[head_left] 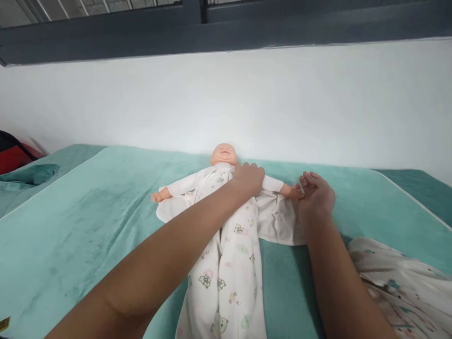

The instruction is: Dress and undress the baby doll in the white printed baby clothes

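Note:
A baby doll (224, 154) lies on its back with its arms spread, wearing a white romper (226, 254) printed with small bears. My left hand (250, 178) reaches across its chest, fingers curled over the upper sleeve by the shoulder on the right. What the fingertips grip there is partly hidden. Beside the doll's hand (290, 190) on that side is my right hand (318, 193), palm turned up and fingers half bent and apart; it touches or nearly touches the doll's fingers. Underneath the arms, a white garment (278, 219) lies spread open.
A patterned white cloth (402, 282) is bunched at the lower right. Green bedding (88, 221) covers the surface, which meets a white wall (226, 99) behind the doll's head. A red and black item (12, 153) stands at the far left. Above runs a dark window frame (226, 26).

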Tool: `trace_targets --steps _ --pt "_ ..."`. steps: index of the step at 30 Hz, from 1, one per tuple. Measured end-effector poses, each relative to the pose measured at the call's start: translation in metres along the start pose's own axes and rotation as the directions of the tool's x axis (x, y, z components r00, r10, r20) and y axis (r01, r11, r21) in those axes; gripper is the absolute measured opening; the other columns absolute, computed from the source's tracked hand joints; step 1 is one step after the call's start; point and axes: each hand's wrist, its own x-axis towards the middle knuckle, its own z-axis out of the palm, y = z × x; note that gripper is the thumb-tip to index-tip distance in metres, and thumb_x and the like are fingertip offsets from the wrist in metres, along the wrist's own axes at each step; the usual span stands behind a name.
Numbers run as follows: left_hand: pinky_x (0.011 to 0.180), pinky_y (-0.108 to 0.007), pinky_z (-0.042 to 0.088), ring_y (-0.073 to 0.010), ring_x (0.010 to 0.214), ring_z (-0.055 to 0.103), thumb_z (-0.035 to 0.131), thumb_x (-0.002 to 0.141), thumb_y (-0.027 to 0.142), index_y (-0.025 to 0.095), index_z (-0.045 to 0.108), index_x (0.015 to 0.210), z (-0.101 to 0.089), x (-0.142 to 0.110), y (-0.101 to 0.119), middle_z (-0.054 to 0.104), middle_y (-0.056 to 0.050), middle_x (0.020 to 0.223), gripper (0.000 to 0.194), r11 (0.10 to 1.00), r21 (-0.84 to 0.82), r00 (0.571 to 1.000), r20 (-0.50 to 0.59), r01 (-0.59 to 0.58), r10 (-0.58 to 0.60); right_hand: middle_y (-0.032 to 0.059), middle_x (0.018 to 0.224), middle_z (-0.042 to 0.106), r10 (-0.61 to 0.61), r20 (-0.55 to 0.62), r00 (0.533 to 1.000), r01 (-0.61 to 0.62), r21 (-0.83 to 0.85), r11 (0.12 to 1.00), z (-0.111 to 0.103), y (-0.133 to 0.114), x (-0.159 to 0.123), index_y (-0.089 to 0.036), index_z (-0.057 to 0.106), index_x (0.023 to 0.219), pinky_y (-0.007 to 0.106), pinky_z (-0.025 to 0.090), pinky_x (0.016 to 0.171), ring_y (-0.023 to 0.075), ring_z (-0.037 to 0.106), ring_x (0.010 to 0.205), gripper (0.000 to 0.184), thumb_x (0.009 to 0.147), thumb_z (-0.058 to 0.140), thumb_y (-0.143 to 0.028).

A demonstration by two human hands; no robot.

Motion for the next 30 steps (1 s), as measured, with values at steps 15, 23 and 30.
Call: trace_targets --steps 15,23,30 --pt "0.106 -0.033 0.041 -0.0195 0.13 0.047 0.051 0.09 0.044 0.023 0.05 0.125 0.059 -0.096 -0.088 0.047 -0.007 0.142 0.041 0.596 -0.802 0.837 -0.302 0.036 -0.456 0.007 0.146 0.044 -0.036 0.808 0.588 0.686 -0.475 0.551 0.054 0.004 -0.085 -0.026 0.056 0.109 0.049 0.018 0.114 0.0263 0.028 0.14 0.033 0.086 0.053 -0.05" --pt "0.108 -0.034 0.036 -0.02 0.128 0.044 0.058 0.087 0.04 0.023 0.053 0.11 0.062 -0.094 -0.086 0.044 -0.007 0.137 0.03 0.587 -0.809 0.832 -0.329 -0.005 -0.447 0.0041 0.15 0.036 0.047 0.801 0.597 0.625 -0.5 0.599 0.057 0.008 -0.076 -0.026 0.057 0.097 0.048 0.02 0.113 0.0266 0.027 0.14 0.035 0.079 0.062 -0.056" --pt "0.086 -0.033 0.041 -0.0197 0.093 0.05 0.058 0.087 0.039 0.021 0.051 0.085 0.065 -0.097 -0.086 0.059 -0.003 0.092 0.02 0.743 -0.669 0.756 -0.499 -0.024 -0.424 0.0053 0.13 0.046 -0.105 0.77 0.629 0.628 -0.425 0.652 0.059 0.008 -0.085 -0.022 0.056 0.071 0.044 0.033 0.102 0.0278 0.037 0.125 0.033 0.073 0.071 -0.051"
